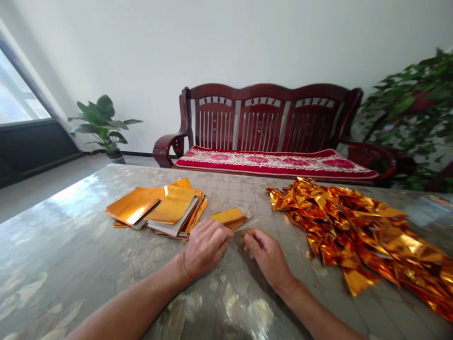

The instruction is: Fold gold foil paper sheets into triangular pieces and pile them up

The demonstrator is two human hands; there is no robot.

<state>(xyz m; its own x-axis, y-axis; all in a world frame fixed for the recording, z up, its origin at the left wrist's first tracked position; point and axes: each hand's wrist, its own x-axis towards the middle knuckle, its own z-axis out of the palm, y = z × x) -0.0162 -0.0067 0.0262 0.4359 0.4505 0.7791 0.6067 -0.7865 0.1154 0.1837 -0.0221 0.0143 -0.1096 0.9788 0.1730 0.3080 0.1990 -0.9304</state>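
A sheet of gold foil paper point(230, 216), partly folded, is between my two hands just above or on the table; a pale strip of its back shows along the right edge. My left hand point(208, 246) is closed on its near left edge, with the fingertips mostly hidden behind the knuckles. Thumb and fingers of my right hand point(266, 257) are pinched at its near right corner. Left of my left hand lies a loose stack of flat gold foil sheets point(173, 205), some with grey backs showing. To the right spreads a large heap of folded gold foil pieces point(347, 226).
The table point(106, 283) has a shiny patterned cover. Past its far edge stands a dark red wooden bench point(262, 118) with a red floral cushion point(276, 161). Potted plants stand at left point(104, 123) and right point(417, 108). A clear plastic packet point(430, 210) lies at the table's far right.
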